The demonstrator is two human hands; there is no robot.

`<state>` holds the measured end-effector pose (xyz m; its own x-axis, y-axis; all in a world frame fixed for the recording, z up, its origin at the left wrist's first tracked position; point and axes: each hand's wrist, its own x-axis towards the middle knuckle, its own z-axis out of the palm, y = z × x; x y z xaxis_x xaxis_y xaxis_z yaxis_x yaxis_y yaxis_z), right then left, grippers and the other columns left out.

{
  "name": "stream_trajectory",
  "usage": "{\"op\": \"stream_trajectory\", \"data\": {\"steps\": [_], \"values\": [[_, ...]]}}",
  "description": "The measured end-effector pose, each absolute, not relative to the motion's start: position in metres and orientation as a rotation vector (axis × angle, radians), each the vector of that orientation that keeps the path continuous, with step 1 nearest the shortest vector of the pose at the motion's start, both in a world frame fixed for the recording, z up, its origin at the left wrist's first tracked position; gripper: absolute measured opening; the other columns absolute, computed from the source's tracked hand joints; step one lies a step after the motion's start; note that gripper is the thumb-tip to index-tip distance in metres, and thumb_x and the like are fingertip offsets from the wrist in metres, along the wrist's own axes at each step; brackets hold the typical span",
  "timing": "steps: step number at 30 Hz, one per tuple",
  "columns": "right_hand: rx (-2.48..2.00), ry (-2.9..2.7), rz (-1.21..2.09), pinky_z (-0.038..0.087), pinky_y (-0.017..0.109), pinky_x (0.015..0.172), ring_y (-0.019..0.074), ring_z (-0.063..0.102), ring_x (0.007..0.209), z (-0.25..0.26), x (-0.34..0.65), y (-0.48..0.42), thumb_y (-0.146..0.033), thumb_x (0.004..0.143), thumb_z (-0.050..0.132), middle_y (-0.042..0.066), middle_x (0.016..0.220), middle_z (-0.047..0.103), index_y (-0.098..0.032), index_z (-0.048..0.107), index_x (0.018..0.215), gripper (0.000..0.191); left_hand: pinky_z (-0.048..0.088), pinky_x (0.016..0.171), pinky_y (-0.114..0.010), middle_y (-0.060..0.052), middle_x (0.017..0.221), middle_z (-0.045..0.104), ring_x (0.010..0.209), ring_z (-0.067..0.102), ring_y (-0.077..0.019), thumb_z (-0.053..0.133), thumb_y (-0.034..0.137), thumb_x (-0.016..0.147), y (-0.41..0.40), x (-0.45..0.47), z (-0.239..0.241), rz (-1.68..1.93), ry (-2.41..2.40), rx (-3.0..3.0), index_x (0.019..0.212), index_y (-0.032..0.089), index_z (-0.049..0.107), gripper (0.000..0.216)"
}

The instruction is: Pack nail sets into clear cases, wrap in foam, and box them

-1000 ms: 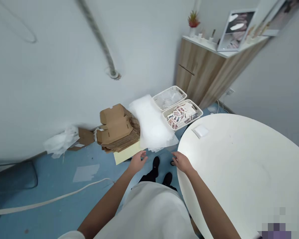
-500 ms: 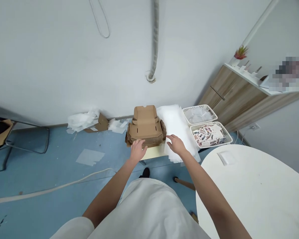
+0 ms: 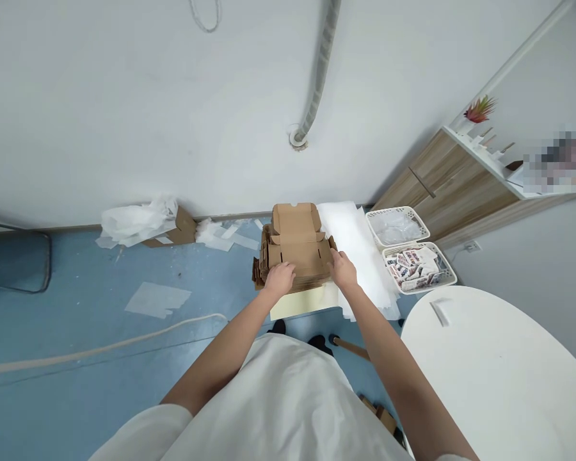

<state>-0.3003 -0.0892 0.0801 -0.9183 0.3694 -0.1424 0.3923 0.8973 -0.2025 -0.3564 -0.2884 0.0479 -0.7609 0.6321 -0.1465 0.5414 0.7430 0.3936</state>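
Note:
A stack of flat brown cardboard box blanks (image 3: 297, 246) lies on a low pale yellow surface (image 3: 300, 302) by the wall. My left hand (image 3: 279, 280) rests on the near left edge of the top blank, fingers curled over it. My right hand (image 3: 342, 269) holds the near right corner of the same blank, fingers closed round its edge. The far flap of the top blank stands slightly raised.
A pile of white foam sheets (image 3: 360, 253) lies right of the stack, then two white baskets (image 3: 425, 282), one with small packets. A round white table (image 3: 499, 378) is at the right, a wooden cabinet (image 3: 456, 192) behind. Paper scraps (image 3: 134, 221) and a cord (image 3: 100, 349) lie on the blue floor.
The view has turned left toward the wall. Both hands moved forward from open in the air onto the cardboard stack and closed on the top blank's near edge.

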Motion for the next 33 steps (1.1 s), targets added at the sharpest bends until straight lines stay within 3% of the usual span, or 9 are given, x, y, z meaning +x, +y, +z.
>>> {"op": "stream_trajectory", "data": {"steps": [3,7,12,16,20,25,29,33], "values": [[0.649,2.947,-0.367,0.041,0.029,0.072,0.0198,0.056,0.090,0.075,-0.308,-0.086,-0.021,0.079,0.046,0.011,0.110,0.051,-0.017,0.039,0.123,0.045,0.041,0.080,-0.033,-0.009,0.098,0.058,0.094,0.054,-0.0224,0.047,0.032,0.081,-0.292,-0.362,0.044,0.528,2.632,0.980,0.105,0.018,0.057,0.030],[0.730,2.883,-0.370,0.040,0.028,0.067,0.0197,0.056,0.084,0.071,-0.316,-0.081,-0.022,0.078,0.046,0.009,0.102,0.055,-0.019,0.052,0.101,0.024,0.042,0.080,-0.032,-0.008,0.092,0.060,0.091,0.055,-0.0216,0.044,0.034,0.082,-0.295,-0.368,0.040,0.617,2.577,1.057,0.093,0.019,0.063,0.027],[0.882,2.852,-0.540,0.038,0.028,0.060,0.0203,0.056,0.077,0.075,-0.321,-0.075,-0.025,0.081,0.038,0.006,0.086,0.059,-0.021,0.048,0.088,0.013,0.043,0.079,-0.031,-0.007,0.092,0.061,0.089,0.056,-0.0197,0.041,0.031,0.083,-0.298,-0.374,0.038,0.726,2.525,1.080,0.092,0.019,0.063,0.026],[0.882,2.816,-0.818,0.039,0.029,0.059,0.0203,0.057,0.069,0.078,-0.320,-0.070,-0.028,0.083,0.032,0.005,0.076,0.058,-0.021,0.042,0.091,0.015,0.041,0.085,-0.035,-0.010,0.106,0.056,0.099,0.052,-0.0239,0.050,0.042,0.077,-0.301,-0.373,0.038,0.724,2.557,1.063,0.106,0.016,0.058,0.040],[0.894,2.712,-1.295,0.044,0.029,0.059,0.0174,0.059,0.064,0.079,-0.319,-0.069,-0.036,0.083,0.033,0.003,0.076,0.058,-0.022,0.038,0.093,0.017,0.038,0.091,-0.037,-0.012,0.116,0.050,0.108,0.045,-0.0272,0.059,0.048,0.067,-0.300,-0.373,0.039,0.702,2.562,1.069,0.118,0.014,0.049,0.062],[1.087,2.477,-1.778,0.049,0.027,0.053,0.0126,0.060,0.056,0.090,-0.318,-0.066,-0.036,0.080,0.036,0.001,0.081,0.059,-0.023,0.034,0.102,0.026,0.037,0.089,-0.038,-0.011,0.118,0.051,0.107,0.048,-0.0257,0.051,0.043,0.076,-0.297,-0.375,0.050,0.673,2.585,1.060,0.120,0.017,0.047,0.052],[0.984,2.494,-1.715,0.050,0.026,0.053,0.0130,0.062,0.058,0.103,-0.315,-0.066,-0.029,0.073,0.046,0.002,0.083,0.060,-0.020,0.040,0.104,0.033,0.035,0.090,-0.038,-0.008,0.114,0.056,0.106,0.049,-0.0221,0.038,0.034,0.085,-0.299,-0.371,0.063,0.687,2.562,1.080,0.115,0.020,0.051,0.036],[0.987,2.618,-1.641,0.052,0.026,0.051,0.0138,0.062,0.059,0.112,-0.312,-0.069,-0.028,0.074,0.041,0.004,0.086,0.060,-0.019,0.046,0.099,0.027,0.030,0.096,-0.040,-0.009,0.124,0.048,0.116,0.040,-0.0251,0.043,0.043,0.082,-0.311,-0.365,0.070,0.802,2.713,0.999,0.117,0.020,0.050,0.043]]}}
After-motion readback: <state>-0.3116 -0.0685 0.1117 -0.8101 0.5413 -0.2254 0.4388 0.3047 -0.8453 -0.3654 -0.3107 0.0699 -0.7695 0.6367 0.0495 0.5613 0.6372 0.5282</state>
